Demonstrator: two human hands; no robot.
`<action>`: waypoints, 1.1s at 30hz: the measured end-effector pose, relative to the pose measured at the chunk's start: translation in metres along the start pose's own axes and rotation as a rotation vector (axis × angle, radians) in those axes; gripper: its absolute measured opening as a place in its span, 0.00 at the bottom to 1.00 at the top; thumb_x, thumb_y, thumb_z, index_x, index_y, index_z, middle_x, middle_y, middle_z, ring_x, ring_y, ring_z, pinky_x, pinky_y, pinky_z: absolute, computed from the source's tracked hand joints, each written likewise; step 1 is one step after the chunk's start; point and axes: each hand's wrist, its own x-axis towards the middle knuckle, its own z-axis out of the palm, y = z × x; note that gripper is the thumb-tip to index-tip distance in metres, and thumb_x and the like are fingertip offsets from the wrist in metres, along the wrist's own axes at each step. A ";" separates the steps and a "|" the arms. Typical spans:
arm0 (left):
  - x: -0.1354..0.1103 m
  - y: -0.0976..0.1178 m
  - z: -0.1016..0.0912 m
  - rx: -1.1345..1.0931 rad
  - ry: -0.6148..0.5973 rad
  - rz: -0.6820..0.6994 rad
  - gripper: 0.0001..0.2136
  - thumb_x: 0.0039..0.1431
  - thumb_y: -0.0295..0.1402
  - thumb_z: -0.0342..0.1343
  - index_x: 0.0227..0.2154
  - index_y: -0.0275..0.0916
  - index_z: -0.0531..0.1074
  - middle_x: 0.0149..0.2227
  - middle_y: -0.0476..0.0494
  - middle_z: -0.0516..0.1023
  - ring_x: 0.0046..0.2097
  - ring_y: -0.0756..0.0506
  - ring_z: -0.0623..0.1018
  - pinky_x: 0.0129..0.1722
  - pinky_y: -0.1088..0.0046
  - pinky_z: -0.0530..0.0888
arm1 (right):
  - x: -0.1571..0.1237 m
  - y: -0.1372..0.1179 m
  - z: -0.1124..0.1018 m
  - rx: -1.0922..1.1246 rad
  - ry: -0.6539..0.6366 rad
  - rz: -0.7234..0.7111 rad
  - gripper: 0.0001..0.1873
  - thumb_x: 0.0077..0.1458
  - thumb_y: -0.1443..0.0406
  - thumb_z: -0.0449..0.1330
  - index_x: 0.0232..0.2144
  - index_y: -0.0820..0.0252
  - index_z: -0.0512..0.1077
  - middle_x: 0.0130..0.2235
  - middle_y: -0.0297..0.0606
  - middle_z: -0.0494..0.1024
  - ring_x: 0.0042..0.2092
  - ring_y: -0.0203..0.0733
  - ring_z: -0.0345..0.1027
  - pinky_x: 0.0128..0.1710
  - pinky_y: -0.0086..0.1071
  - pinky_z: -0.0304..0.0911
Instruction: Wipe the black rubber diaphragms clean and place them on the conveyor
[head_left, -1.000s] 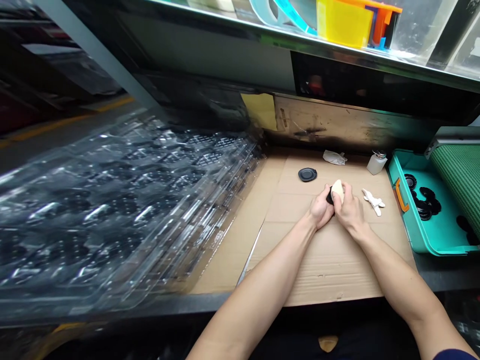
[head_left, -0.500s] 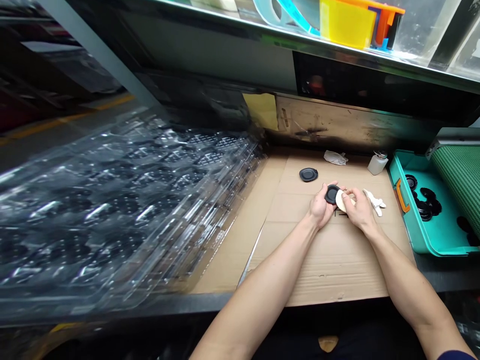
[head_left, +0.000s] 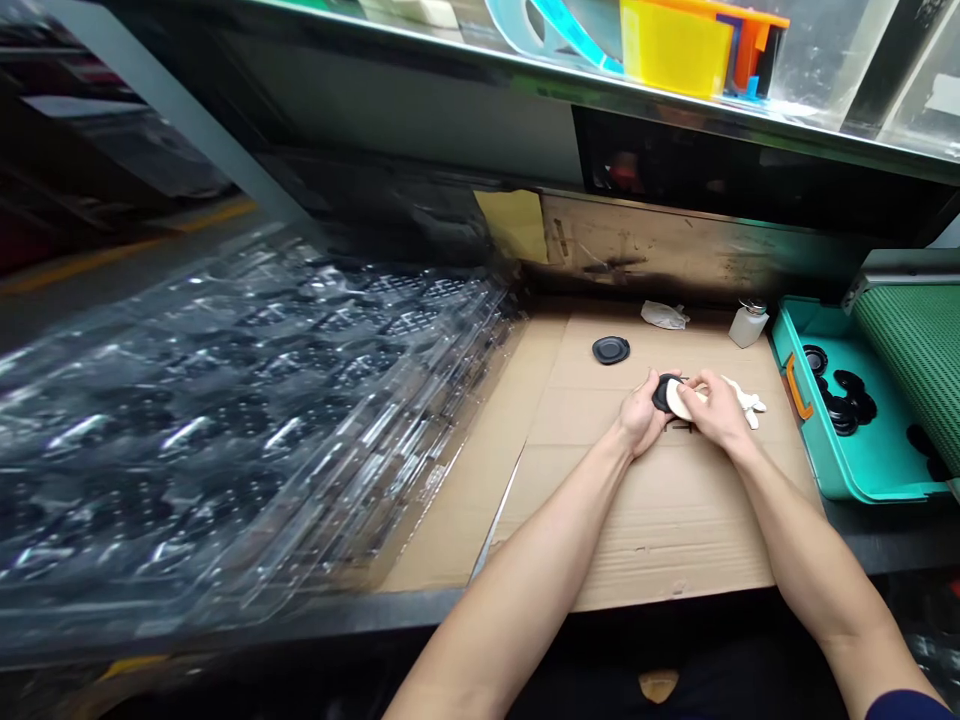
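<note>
Shifted since the earlier frame: cream pad point(head_left: 682, 401), now drawn out to the right edge of the black disc point(head_left: 665, 393), tilted and touching it. Left hand point(head_left: 641, 415): fingers point(head_left: 651, 385) curled, clamped on the disc. Right hand point(head_left: 716, 415): fingers point(head_left: 694, 386) together, pinching the pad. Both hands: just above the cardboard point(head_left: 660, 520) on the counter point(head_left: 877, 535). Beside them: white plastic piece point(head_left: 746, 403), right; second disc point(head_left: 610, 350), flat, left. Farther: crumpled tissue point(head_left: 664, 315); white bottle point(head_left: 748, 328). Right side: teal bin point(head_left: 795, 450) holding more discs point(head_left: 844, 410); green mat point(head_left: 919, 360). Left side: stacked clear trays point(head_left: 225, 430). Overhead: shelf point(head_left: 525, 85) with yellow box point(head_left: 675, 50).
</note>
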 end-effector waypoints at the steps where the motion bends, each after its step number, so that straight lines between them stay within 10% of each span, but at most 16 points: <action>1: 0.000 0.000 0.000 -0.012 0.001 -0.009 0.18 0.75 0.40 0.45 0.43 0.32 0.77 0.42 0.33 0.84 0.49 0.39 0.84 0.56 0.56 0.77 | -0.001 -0.002 0.002 -0.025 -0.015 -0.041 0.14 0.61 0.51 0.58 0.36 0.54 0.73 0.32 0.32 0.79 0.34 0.41 0.71 0.36 0.31 0.60; 12: 0.000 0.001 0.002 -0.063 0.019 -0.025 0.23 0.77 0.38 0.40 0.42 0.31 0.78 0.44 0.32 0.85 0.51 0.41 0.83 0.57 0.59 0.78 | -0.002 -0.025 0.028 -0.645 0.118 0.069 0.20 0.75 0.52 0.45 0.53 0.58 0.68 0.43 0.45 0.84 0.39 0.47 0.77 0.35 0.32 0.54; 33: 0.003 0.000 -0.001 -0.027 0.054 -0.010 0.20 0.76 0.38 0.42 0.41 0.32 0.77 0.44 0.32 0.84 0.50 0.41 0.83 0.57 0.62 0.77 | -0.008 -0.026 0.037 -0.617 0.014 0.136 0.21 0.74 0.50 0.45 0.54 0.58 0.65 0.42 0.47 0.84 0.40 0.49 0.79 0.37 0.32 0.60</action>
